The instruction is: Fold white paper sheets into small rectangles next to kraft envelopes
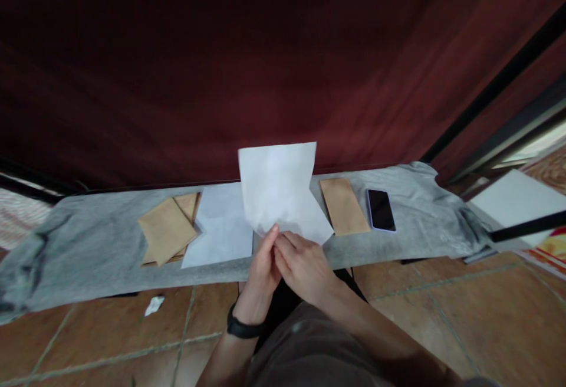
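Observation:
A sheet of white paper [278, 183] stands partly raised in front of me, its upper part bent up and its lower edge between my hands. My left hand [264, 263], with a black band on the wrist, pinches that lower edge, thumb on top. Against it, my right hand [305, 263] closes its fingers on the same edge. More white paper [221, 228] lies flat just left of the held sheet. Several brown envelopes [168, 230] are piled farther left. One brown envelope [345, 205] rests to the right of the sheet.
A phone [381, 210] with a purple edge lies right of the single envelope. Grey cloth [97, 245] covers the narrow bench, which backs onto a dark red panel [283, 68]. A crumpled white scrap [154, 305] is on the tiled floor. A white board [522, 201] stands far right.

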Tool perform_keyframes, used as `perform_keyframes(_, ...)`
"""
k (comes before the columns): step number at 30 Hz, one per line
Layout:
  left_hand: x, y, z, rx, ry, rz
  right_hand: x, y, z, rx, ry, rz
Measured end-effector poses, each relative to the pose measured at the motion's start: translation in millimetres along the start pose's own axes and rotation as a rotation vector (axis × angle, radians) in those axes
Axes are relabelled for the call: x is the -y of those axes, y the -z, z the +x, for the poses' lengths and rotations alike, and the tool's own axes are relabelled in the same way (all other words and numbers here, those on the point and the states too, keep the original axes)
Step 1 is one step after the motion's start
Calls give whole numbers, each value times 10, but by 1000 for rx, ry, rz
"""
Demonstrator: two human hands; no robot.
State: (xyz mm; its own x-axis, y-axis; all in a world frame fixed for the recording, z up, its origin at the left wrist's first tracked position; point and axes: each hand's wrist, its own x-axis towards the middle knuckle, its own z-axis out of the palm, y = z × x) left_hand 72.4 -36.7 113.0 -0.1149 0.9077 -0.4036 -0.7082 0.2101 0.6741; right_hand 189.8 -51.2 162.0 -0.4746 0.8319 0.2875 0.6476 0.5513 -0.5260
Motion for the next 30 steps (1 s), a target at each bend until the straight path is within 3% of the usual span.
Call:
perform_keyframes(4,68,313,289,-91,47,224,-160,-299,-37,33,37,55)
perform_keyframes(8,173,532,514,-92,57,311,-451,-533,-209,48,-3,97)
perform_keyframes(14,263,726,628,-45,131,431,-909,-790,-468,-13,-41,11)
perform_keyframes(18,156,805,644,33,221,436,-1155,-837,-549,-20,-24,-30)
perform_keyframes(20,103,827,653,12,241,469,-1250,-838,-555,-23,-25,-42)
perform_keyframes(26,193,824,684,-76,143,518,-1467,-914,-554,-31,-48,-130)
perform_keyframes(30,259,800,589,-109,-64,707,-1531,-985,-592,-18,-57,-208)
